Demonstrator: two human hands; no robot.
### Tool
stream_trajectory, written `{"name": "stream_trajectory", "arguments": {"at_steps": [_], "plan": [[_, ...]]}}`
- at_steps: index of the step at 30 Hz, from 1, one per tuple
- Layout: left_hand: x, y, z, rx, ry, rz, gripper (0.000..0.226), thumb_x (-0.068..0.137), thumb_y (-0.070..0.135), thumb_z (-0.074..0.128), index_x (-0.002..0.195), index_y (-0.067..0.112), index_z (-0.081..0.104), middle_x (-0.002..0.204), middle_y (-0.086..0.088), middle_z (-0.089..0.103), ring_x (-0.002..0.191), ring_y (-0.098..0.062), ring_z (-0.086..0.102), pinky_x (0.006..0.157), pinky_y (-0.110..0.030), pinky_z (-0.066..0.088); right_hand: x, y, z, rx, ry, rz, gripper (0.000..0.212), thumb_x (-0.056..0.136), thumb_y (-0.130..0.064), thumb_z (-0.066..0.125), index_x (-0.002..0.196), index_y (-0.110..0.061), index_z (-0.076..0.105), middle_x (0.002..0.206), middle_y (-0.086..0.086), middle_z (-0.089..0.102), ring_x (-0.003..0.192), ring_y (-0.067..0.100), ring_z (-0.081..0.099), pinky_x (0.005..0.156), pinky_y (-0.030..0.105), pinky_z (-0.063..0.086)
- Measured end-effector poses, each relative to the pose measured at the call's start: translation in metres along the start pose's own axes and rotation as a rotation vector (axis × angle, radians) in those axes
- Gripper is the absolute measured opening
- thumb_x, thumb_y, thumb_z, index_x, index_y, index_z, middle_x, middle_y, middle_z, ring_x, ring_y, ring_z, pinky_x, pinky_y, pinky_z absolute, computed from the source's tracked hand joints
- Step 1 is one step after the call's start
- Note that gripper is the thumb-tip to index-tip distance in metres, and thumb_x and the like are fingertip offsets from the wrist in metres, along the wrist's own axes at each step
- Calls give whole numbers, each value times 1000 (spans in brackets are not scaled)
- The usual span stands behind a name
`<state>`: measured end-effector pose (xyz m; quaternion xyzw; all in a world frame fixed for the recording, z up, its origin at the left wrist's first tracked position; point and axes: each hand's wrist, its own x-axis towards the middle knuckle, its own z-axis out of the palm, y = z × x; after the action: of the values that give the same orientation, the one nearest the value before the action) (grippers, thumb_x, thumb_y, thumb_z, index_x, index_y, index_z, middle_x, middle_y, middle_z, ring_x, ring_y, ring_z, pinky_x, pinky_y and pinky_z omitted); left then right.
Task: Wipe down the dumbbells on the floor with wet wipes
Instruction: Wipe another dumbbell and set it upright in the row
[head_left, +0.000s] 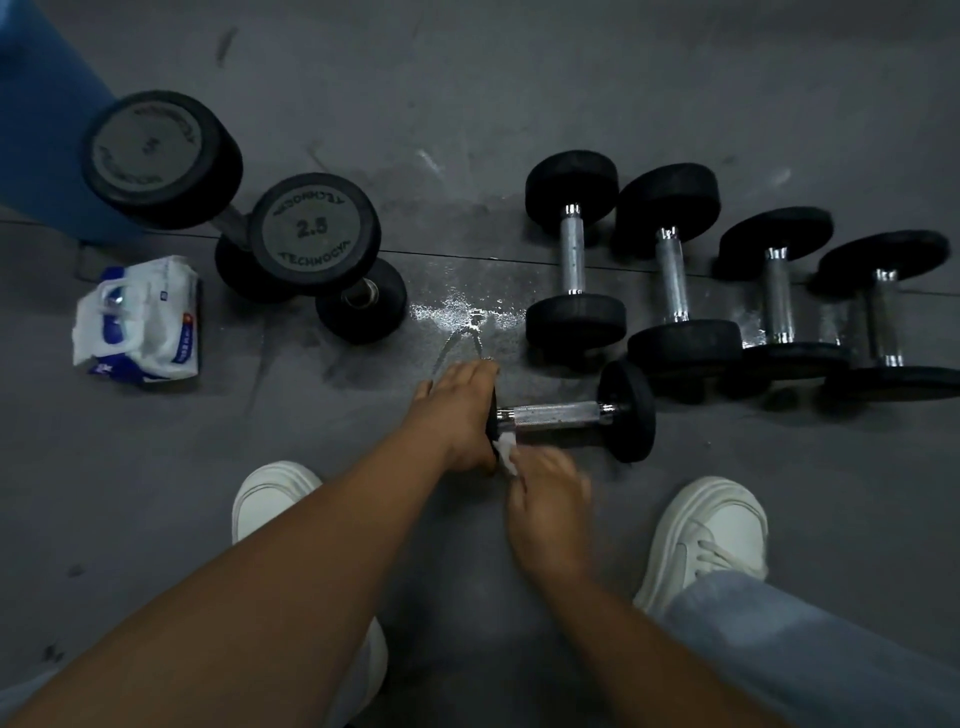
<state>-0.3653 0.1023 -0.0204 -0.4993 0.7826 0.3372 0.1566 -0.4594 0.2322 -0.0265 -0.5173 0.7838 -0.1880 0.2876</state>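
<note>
Two bare forearms (311, 571) reach in: the left grip (457, 415) clasps one round black rubber head of a dumbbell (571, 415) lying on the grey floor (519, 78), and the blurred right grip (545, 499) pinches a crumpled white wet wipe (506, 452) against it, beside the knurled chrome handle (540, 414). Beyond lie four like dumbbells (574, 249) in a row, two larger dumbbells (311, 234) propped at left, and one soft wipe pack (137, 322).
</note>
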Motion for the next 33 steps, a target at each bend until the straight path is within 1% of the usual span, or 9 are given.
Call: {"name": "stream_trajectory", "arguments": {"at_steps": [3,5,14,19,20,22,25,29,33], "plan": [[-3,1,2,11,0,-2,122,58,43,86,154,25,12,160,3,16,150,-18,11,121,-48,13,16,-32,7,1004,8,793,26,97,-8,43,112,-13,63,96,5,64,98,22,61,75,27,46],[-6,2,7,-7,27,-6,118,62,42,84,154,26,11,161,3,14,150,-18,9,121,-48,12,44,-41,8,1396,-78,1132,21,96,-5,41,91,-11,61,89,10,62,82,23,61,65,29,48],[-4,2,7,-16,19,-10,117,62,39,83,154,25,11,161,4,13,151,-18,7,121,-49,10,49,-42,5,1646,-49,1206,28,94,-7,41,71,-16,54,60,5,66,70,20,57,68,30,45],[-4,1,5,-22,16,-10,116,64,42,83,154,25,12,161,3,14,150,-18,9,121,-50,11,23,-44,-1,1400,-57,852,30,95,-6,46,118,-7,65,111,9,69,99,21,66,89,33,51],[-3,1,5,-36,23,-11,109,70,41,80,154,25,12,161,3,13,151,-18,8,121,-49,11,27,-42,-2,1203,18,652,34,94,-4,44,120,-7,65,113,7,68,101,19,64,91,31,49],[-4,1,6,-47,25,-10,95,83,39,68,155,25,8,163,4,9,151,-17,5,121,-47,8,50,-35,-3,401,114,193,40,86,-13,39,114,-13,68,112,3,68,103,20,61,90,35,46],[-4,1,6,-17,19,-6,104,75,38,74,155,26,8,163,4,10,151,-17,5,121,-48,9,53,-5,-2,-384,-15,-176,44,78,-22,43,115,-19,67,127,-2,62,125,23,52,101,48,34],[-2,2,1,28,3,5,117,62,44,84,153,24,13,160,1,17,150,-19,11,120,-50,15,17,29,-9,-599,-161,-456,47,79,-21,36,113,-18,69,140,1,52,134,27,42,104,52,26],[-3,1,2,14,12,2,115,62,39,84,153,25,14,159,2,18,149,-19,12,120,-49,15,36,19,-12,-525,-46,-412,39,80,-26,39,107,-24,69,129,-8,59,122,20,49,104,48,25]]}}
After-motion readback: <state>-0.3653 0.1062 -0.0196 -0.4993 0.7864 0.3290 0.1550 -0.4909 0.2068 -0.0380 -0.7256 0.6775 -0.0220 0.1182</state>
